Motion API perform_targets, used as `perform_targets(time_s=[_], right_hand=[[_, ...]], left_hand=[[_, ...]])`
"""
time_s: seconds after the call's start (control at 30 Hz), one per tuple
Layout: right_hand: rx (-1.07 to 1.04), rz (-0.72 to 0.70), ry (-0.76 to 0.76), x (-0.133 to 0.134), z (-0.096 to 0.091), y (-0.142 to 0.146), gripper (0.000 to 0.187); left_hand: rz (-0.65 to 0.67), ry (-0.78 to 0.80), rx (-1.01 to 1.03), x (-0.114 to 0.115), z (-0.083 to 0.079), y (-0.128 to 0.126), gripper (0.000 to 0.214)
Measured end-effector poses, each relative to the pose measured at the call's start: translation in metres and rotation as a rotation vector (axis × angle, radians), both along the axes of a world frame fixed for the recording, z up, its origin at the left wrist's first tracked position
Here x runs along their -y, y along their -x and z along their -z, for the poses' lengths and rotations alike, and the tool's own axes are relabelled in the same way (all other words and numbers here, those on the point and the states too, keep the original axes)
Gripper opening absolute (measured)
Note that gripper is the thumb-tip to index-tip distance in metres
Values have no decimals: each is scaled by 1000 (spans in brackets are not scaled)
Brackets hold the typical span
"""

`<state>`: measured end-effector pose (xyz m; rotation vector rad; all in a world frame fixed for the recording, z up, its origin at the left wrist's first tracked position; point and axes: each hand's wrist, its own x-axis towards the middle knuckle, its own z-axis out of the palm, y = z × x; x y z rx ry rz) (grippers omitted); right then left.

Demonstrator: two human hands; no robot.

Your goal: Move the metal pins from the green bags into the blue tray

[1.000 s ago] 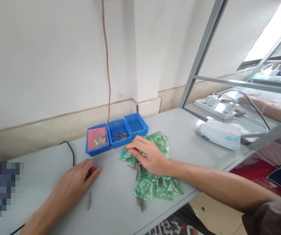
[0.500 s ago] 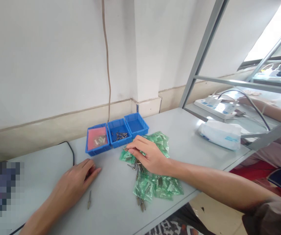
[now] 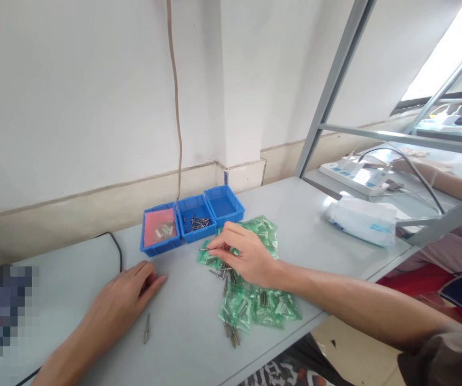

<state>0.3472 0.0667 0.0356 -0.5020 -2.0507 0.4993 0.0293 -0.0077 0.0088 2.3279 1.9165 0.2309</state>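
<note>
My right hand [image 3: 243,253] hovers over green plastic bags [image 3: 237,311] and pinches a small metal pin [image 3: 203,249] between thumb and fingertips, its tip poking out to the left. Under that hand lie several loose metal pins [image 3: 231,335] and bagged ones, partly hidden. My left hand [image 3: 128,289] rests on the table, thumb apart from its loosely bent fingers, with nothing visible in it. A single metal pin [image 3: 147,328], thicker at its near end, lies close to the left wrist.
Three blue bins stand in a row: the left bin [image 3: 161,247] holds a pink sheet and a small bag, the middle bin [image 3: 196,236] loose metal pins. The right bin [image 3: 225,206] stands beside them. A white packet [image 3: 362,221] lies near a metal frame [image 3: 331,86]. Another person's arm [image 3: 440,177] is beyond.
My right hand has tilted slightly, and the metal pin at its fingertips now shows more clearly, pointing left. The left hand has stayed in place.
</note>
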Motion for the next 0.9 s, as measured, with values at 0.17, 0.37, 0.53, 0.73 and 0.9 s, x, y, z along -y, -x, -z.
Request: perform_targets(time_s=[0.17,0.37,0.53,0.73,0.9], right_hand=[[-2,-15,0,-1,2,-1,12],[-14,-45,2,-1,3,0,14],[6,-53,-4,1,1,0,17],[22,-46,2,1,0,0,22],[29,-49,14,0,2,0,23]], left_hand=[[-3,7,-1,1,-1,0,42],[-5,5,-11,1,-1,-1,41],[-12,34,-10,1,-3,-2,43],[-14,16,6,1,-2,-1,42],[-12,11,-1,0,-2,-1,41]])
